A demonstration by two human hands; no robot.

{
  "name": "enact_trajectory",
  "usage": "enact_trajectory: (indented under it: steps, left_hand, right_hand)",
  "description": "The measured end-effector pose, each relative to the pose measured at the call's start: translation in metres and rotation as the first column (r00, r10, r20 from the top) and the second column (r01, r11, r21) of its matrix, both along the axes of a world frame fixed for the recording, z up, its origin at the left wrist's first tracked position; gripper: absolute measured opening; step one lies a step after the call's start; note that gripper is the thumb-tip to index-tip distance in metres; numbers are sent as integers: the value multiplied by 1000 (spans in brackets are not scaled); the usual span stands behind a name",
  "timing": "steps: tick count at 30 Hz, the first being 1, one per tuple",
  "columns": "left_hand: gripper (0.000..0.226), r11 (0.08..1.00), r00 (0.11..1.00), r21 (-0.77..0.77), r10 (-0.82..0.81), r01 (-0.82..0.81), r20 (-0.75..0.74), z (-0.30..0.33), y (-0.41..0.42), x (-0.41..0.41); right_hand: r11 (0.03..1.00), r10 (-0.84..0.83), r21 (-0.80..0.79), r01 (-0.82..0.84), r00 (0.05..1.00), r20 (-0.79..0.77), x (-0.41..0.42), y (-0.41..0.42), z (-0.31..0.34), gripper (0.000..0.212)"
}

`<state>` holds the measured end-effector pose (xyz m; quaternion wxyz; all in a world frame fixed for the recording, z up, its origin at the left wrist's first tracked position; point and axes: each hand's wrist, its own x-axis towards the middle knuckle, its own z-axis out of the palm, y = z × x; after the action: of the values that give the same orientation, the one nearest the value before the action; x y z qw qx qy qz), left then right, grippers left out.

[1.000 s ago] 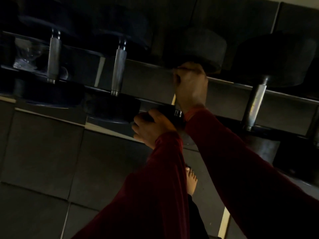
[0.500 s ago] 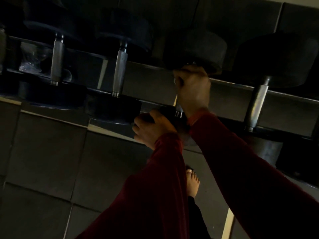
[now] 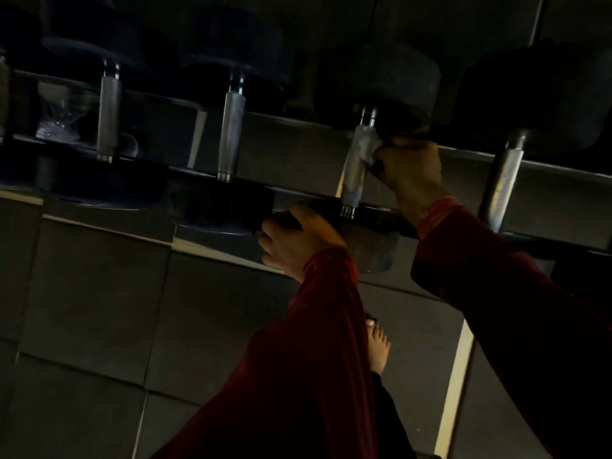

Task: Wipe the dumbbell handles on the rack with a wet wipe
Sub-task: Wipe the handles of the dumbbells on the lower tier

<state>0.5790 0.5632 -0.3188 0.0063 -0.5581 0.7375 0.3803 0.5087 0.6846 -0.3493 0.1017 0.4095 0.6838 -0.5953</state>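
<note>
Pinching the wet wipe (image 3: 370, 148) against the third dumbbell handle (image 3: 356, 167), the right hand (image 3: 409, 170) wipes; the fourth handle (image 3: 503, 185) appears pending, while the left hand (image 3: 298, 241) grips the dumbbell head (image 3: 374, 246).

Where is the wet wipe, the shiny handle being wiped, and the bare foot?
wet wipe (image 3: 371, 148), head view, on its crumpled pale part beside the fingers.
handle being wiped (image 3: 353, 173), head view, on the middle of the metal bar.
bare foot (image 3: 379, 346), head view, near the toes.

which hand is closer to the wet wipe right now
Right. The right hand pinches the wet wipe against the handle; the left hand grips the weight head below it.
</note>
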Motion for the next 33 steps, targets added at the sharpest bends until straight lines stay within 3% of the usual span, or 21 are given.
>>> enact_trajectory:
  steps: [2, 3, 8, 10, 12, 14, 17, 20, 24, 28, 31, 33]
  left_hand:
    - [36, 1000, 1000, -2, 1, -1, 2, -1, 0, 0]
    - [37, 1000, 1000, -6, 1, -1, 0, -2, -1, 0]
    - [36, 1000, 1000, -26, -13, 13, 3, -1, 0, 0]
    - [36, 999, 1000, -28, -19, 19, 1, -1, 0, 0]
    - [36, 999, 1000, -34, -27, 27, 0, -2, 1, 0]
    - [36, 999, 1000, -44, -30, 30, -2, -2, 0, 0]
    - [36, 999, 1000, -48, -24, 23, -6, -1, 1, 0]
    - [36, 999, 1000, -52, -10, 10, -11, 0, 2, 0]
    - [37, 999, 1000, -44, -30, 30, -3, -1, 0, -1]
    - [36, 998, 999, -53, -29, 28, -19, -3, -2, 0]
    - [34, 999, 999, -42, -21, 20, -28, -3, -1, 0]
    - [33, 999, 999, -40, -18, 17, -30, -2, -1, -1]
  right_hand:
    - [970, 10, -241, -24, 998, -60, -2, 4, 7, 26]
    - [963, 41, -264, -59, 996, -76, -3, 7, 8, 23]
    - [986, 153, 61, -157, 986, 66, 4, 7, -4, 18]
    - [896, 385, 164, -413, 905, 179, 25, 5, -1, 14]
    - [811, 530, 136, -569, 813, 241, 39, 4, 0, 18]
    - [836, 495, 121, -536, 830, 257, 37, 0, 3, 9]
    - [964, 228, 87, -251, 950, 214, 14, 4, -6, 44]
    - [993, 53, 99, -69, 987, 151, -10, 8, -5, 28]
    - [996, 39, 78, -46, 995, 92, 3, 0, -2, 12]
    - [955, 295, -42, -292, 936, 190, 40, 2, 4, 17]
    - [988, 154, 0, -157, 967, 201, 29, 1, 1, 15]
    - [994, -2, 105, -10, 994, 112, 14, -6, 2, 18]
